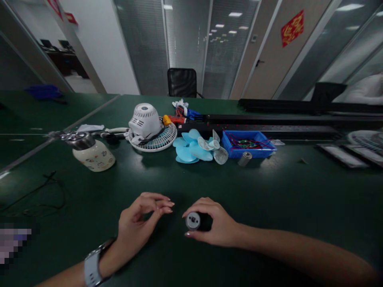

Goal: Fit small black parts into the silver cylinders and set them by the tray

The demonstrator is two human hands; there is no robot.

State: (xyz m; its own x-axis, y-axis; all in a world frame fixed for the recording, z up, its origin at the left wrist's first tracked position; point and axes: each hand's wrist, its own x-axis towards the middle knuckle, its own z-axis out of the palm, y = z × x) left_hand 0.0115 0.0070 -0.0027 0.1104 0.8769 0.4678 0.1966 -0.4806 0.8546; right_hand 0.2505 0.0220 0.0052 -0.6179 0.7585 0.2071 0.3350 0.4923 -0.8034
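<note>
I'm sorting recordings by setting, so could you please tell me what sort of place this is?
Probably an office room serving as a workshop: a mesh-back chair stands in front of glass partitions, and loose light-blue fan blades lie on the green table.

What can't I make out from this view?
Head view:
Round metal part in the right hand: underside hidden by its own top.
Wires in the blue tray: too small to trace.
White grille: cut by right edge.
Lower-left item: pixelated, cut by left edge.
</note>
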